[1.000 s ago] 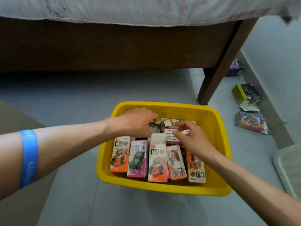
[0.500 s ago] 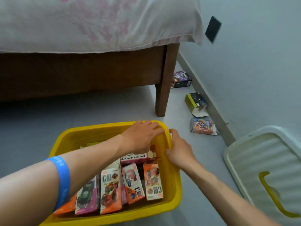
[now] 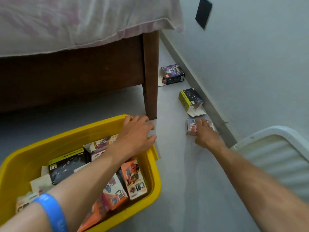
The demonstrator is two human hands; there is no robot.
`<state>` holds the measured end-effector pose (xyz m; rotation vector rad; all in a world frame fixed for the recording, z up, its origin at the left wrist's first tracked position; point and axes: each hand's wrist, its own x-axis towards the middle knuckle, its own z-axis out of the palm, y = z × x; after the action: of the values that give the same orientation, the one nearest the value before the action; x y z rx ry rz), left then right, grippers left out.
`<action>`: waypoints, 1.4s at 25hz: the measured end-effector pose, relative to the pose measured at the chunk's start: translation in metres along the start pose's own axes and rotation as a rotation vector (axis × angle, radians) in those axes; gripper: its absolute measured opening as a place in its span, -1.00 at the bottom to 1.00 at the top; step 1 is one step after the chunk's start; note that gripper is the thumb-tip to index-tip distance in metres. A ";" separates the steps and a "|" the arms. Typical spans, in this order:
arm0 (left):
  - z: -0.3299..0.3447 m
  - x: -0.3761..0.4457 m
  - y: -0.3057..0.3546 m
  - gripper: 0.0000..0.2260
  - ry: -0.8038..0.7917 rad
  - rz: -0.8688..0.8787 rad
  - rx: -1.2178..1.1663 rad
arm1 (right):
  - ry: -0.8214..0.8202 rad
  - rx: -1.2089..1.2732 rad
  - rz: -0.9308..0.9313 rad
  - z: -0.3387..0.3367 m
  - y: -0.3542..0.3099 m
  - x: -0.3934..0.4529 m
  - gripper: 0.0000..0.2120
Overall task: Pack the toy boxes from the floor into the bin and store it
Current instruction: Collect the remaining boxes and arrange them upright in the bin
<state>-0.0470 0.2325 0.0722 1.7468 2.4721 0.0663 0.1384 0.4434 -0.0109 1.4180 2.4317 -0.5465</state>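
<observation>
Both hands are working open: the right hand (image 3: pixel 206 137) is reaching, fingers spread, onto the nearest toy box (image 3: pixel 192 127) directly ahead, while the left hand (image 3: pixel 137 134) is resting on the yellow bin (image 3: pixel 23 158) rim, farther away.

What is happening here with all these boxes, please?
A person is packing toy boxes into a yellow bin. The left hand rests at the bin's far corner. The right hand reaches over a red box on the floor. Two more, a yellow-green box and a purple box, lie beyond.
</observation>
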 end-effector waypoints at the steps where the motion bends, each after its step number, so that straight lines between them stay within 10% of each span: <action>1: 0.004 -0.003 0.000 -0.65 0.027 -0.007 -0.011 | -0.062 0.006 0.024 0.004 0.005 0.009 -0.06; 4: 0.013 -0.019 -0.002 -0.65 0.152 -0.011 -0.117 | -0.093 -0.064 0.018 0.020 0.001 0.016 0.04; 9: 0.014 -0.034 -0.006 -0.63 0.152 0.030 -0.224 | 0.213 -0.377 -0.157 0.065 -0.029 -0.017 -0.52; 12: 0.008 -0.056 -0.020 -0.62 0.119 0.121 -0.222 | 0.102 -0.290 -0.197 0.084 -0.037 -0.042 -0.65; 16: -0.024 -0.078 -0.069 -0.66 0.065 0.255 0.051 | 0.199 0.467 -0.033 0.045 -0.067 -0.070 -0.45; 20: -0.075 -0.099 -0.139 -0.73 0.006 0.177 0.176 | 0.481 0.783 -0.478 -0.040 -0.125 -0.115 -0.42; 27: -0.102 -0.139 -0.205 -0.77 0.040 -0.266 -0.112 | 0.156 0.008 -1.101 0.008 -0.290 -0.181 -0.30; 35: -0.070 -0.150 -0.166 -0.66 -0.004 -0.038 -0.041 | 0.484 -0.025 -0.779 0.017 -0.259 -0.156 -0.42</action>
<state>-0.1609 0.0374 0.1347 1.6816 2.4817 0.1087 -0.0119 0.1988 0.0859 0.5722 3.3557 -0.3318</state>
